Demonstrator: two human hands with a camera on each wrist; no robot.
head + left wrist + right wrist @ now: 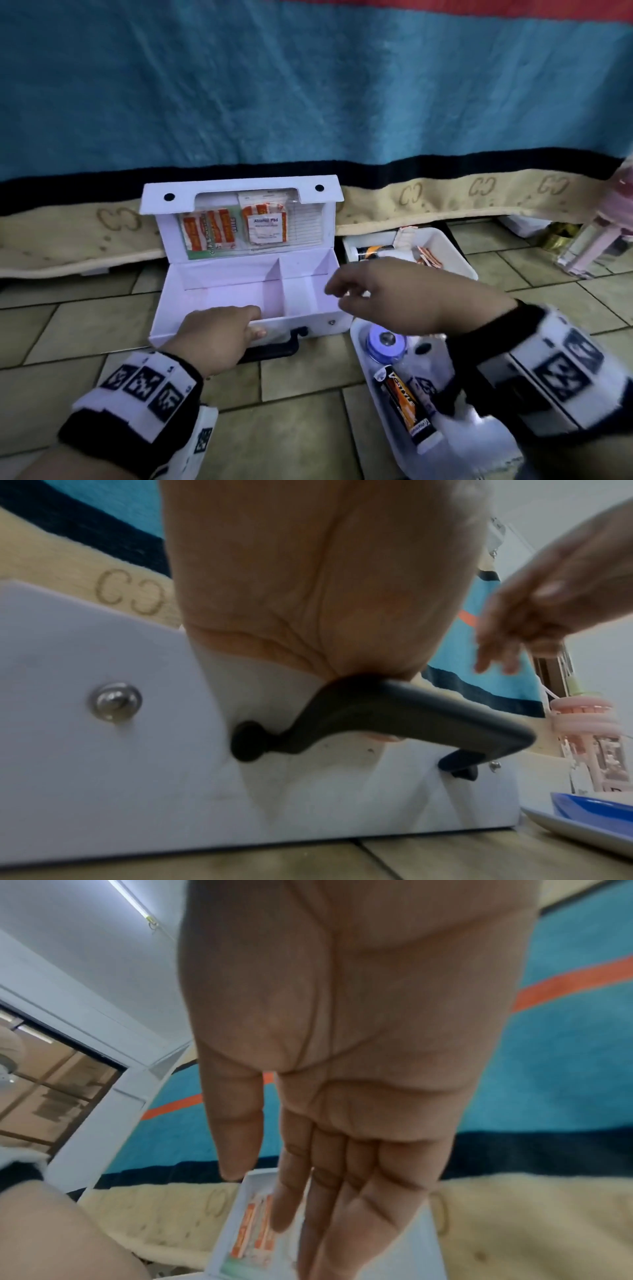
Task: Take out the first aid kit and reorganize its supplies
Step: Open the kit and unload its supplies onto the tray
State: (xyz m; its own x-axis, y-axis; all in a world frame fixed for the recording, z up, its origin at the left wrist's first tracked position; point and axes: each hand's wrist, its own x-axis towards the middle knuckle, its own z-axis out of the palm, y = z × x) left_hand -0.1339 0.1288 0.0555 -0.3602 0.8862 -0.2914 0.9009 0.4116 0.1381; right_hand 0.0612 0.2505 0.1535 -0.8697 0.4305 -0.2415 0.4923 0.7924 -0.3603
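Observation:
The white first aid kit (322, 323) stands open on the tiled floor, its lid (239, 192) upright. Bandage packets (209, 229) and an alcohol pad (267, 229) sit in the lid pocket, and both compartments below look bare. My left hand (253, 322) grips the kit's front wall above the black handle (394, 707), thumb outside and fingers over the rim. My right hand (342, 291) hovers over the kit's right end with straight fingers (325, 1191) and holds nothing.
A white tray (359, 342) at the front right holds a blue tape roll (385, 344) and an orange tube (406, 404). Another white tray (455, 253) with supplies sits behind the kit's right side. A blue blanket (308, 85) hangs behind. Pink items (596, 236) stand far right.

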